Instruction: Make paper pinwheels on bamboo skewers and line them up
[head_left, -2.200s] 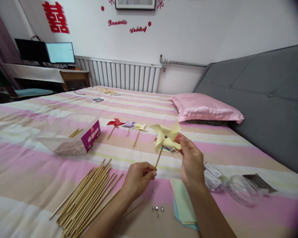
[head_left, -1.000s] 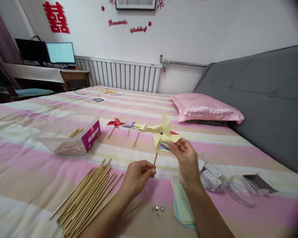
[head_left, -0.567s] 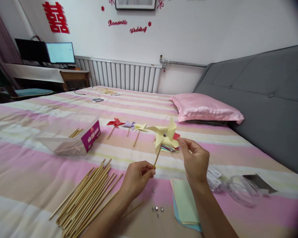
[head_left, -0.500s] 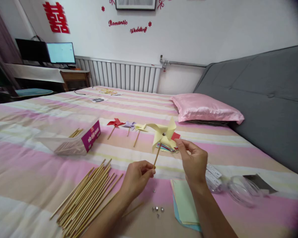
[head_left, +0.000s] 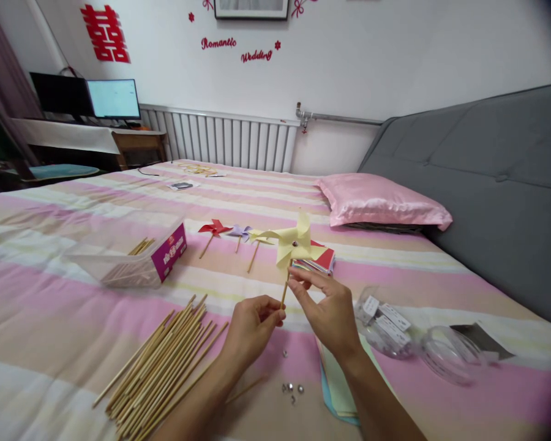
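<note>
A pale yellow paper pinwheel (head_left: 287,250) on a thin wooden stick stands upright before me. My left hand (head_left: 254,321) is closed around the lower end of its stick. Just under the paper blades, the thumb and fingertips of my right hand (head_left: 326,306) pinch the upper stick. Below the hands, several small shiny beads (head_left: 290,388) lie on the bedspread. Several loose wooden sticks (head_left: 165,367) are heaped at the left. A stack of pastel paper sheets (head_left: 337,392) is partly covered by my right forearm.
Behind my hands lie a red pinwheel (head_left: 215,228), a purple pinwheel (head_left: 240,231) and another yellow one. A clear plastic box (head_left: 133,263) holds sticks at the left. At the right are a round clear container (head_left: 386,324), a clear lid (head_left: 452,355) and a pink pillow (head_left: 381,199).
My right hand has moved left and down from the blade's edge to the stick. The pinwheel's blades have turned, and its head has shifted slightly left. My left hand has barely moved.
</note>
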Tool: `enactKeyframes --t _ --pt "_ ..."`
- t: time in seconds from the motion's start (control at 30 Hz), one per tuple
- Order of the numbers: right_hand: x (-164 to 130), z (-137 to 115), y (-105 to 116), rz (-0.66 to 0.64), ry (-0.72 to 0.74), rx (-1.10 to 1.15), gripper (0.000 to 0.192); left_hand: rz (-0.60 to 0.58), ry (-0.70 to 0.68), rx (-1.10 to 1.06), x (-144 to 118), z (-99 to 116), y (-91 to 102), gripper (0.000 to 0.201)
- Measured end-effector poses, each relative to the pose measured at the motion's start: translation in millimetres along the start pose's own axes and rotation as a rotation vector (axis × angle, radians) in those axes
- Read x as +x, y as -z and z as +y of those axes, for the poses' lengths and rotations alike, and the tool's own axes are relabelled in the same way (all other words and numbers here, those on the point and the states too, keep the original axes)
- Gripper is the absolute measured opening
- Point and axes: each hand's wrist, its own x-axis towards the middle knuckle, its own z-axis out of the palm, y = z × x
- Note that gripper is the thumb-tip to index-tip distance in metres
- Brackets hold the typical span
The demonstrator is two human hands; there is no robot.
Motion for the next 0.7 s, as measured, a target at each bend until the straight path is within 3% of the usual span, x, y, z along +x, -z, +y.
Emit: enactKeyframes --t 0.2,0.27,0.43,0.7 --pt "4.7 4.5 12.4 0.354 0.062 -0.123 0.02 -0.012 0.012 0.004 1.1 -1.0 -1.0 0.01" --pt "7.8 7.7 17.5 0.4 0.112 -0.196 0.028 -0.029 0.008 0.008 0.6 -2.6 -1.8 0.01" --pt "11.5 13.6 21.7 0.316 0.128 -0.301 0.029 -0.039 -0.003 0.004 -0.2 -4.4 -2.1 0.009" --pt "7.3 11.6 15.2 0.264 0.097 -0.248 0.029 -0.023 -0.007 -0.005 1.2 -4.2 0.0 0.01"
